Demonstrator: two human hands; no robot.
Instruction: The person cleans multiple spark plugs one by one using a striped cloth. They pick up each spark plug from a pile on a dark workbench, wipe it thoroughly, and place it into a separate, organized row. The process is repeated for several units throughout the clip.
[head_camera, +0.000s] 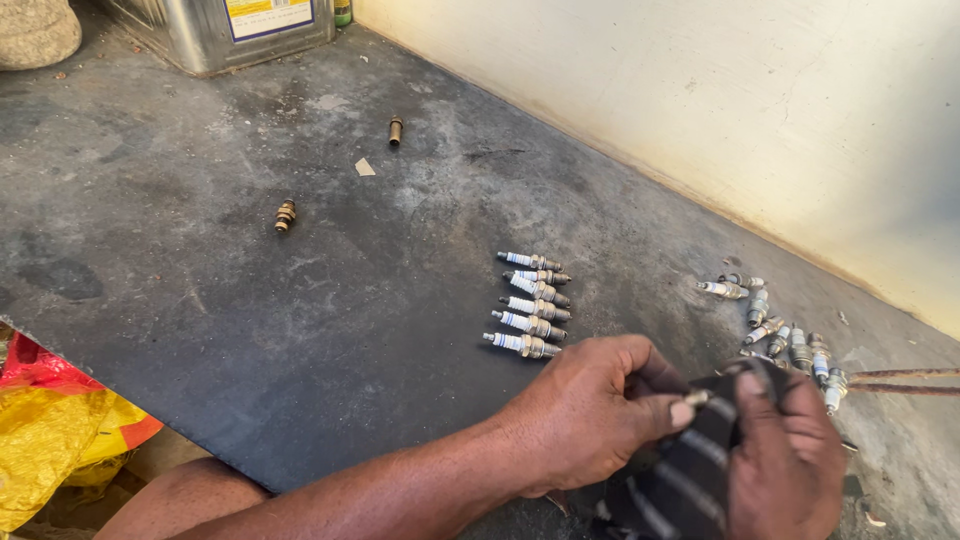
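On the dark bench (250, 300) our left hand (590, 410) and right hand (785, 450) both clamp a striped cloth (690, 470) at the near edge; beside them lie six aligned spark plugs (532, 303) and a loose heap (785, 335).

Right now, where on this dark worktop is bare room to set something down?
Widest bare patch: left of the row of spark plugs, below the brass fitting. A narrower strip lies between that row and the loose plug pile. Crowded around both hands and striped cloth.

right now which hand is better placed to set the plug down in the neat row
Left, probably: the left hand lies right beside the row of spark plugs; the right hand holds the striped cloth, farther off.
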